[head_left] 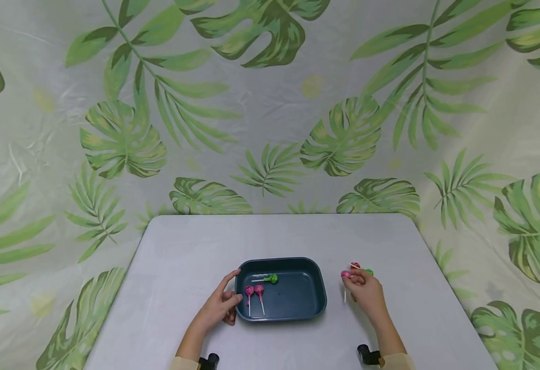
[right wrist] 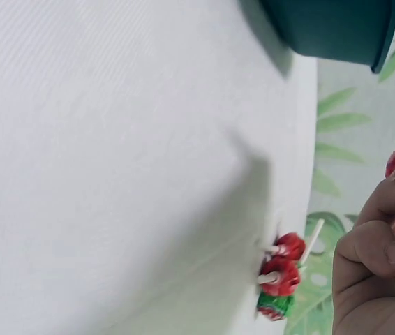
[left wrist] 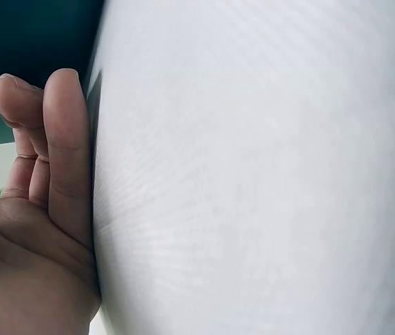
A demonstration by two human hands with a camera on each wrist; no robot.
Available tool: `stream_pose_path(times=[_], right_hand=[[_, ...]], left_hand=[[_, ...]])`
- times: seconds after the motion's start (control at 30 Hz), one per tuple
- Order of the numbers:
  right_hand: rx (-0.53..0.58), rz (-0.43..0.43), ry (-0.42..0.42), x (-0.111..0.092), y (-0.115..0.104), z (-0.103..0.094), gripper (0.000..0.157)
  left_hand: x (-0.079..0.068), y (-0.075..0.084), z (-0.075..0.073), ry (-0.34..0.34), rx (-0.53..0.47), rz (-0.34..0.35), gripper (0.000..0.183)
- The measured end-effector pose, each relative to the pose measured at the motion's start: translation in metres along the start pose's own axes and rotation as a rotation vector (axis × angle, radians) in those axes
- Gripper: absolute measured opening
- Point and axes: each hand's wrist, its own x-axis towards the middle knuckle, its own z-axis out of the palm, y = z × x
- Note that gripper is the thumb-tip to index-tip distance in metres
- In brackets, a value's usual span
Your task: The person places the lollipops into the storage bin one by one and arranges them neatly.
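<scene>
A dark teal tray (head_left: 297, 314) holds a green lollipop (head_left: 273, 279) lying sideways and two pink lollipops (head_left: 259, 290) with sticks toward me. My left hand (head_left: 219, 304) grips the tray's left side, thumb and index finger at the rim; in the left wrist view its curled fingers (left wrist: 67, 139) lie against the tray wall. Right of the tray, my right hand (head_left: 367, 294) pinches a pink lollipop (head_left: 345, 275), its stick pointing down in the head view. Behind that hand lie red lollipops (right wrist: 281, 276) and a green lollipop (right wrist: 274, 306), partly hidden in the head view.
A white table (head_left: 182, 241) carries everything. A leaf-patterned sheet (head_left: 270, 103) hangs behind it and along both sides. Black wrist-worn devices (head_left: 368, 354) show near both sleeves at the bottom edge.
</scene>
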Motion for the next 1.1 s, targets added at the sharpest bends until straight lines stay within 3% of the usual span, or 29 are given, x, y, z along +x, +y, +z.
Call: stream_pose_path(times=[0.47, 1.1], right_hand=[[0.149, -0.072, -0.061, -0.012, -0.039, 0.013, 0.028], [0.157, -0.082, -0.15, -0.026, -0.072, 0.052, 0.026]], left_hand=[[-0.001, 0.001, 0.0, 0.01, -0.011, -0.02, 0.074], [-0.002, 0.002, 0.001, 0.014, -0.022, -0.02, 0.073]])
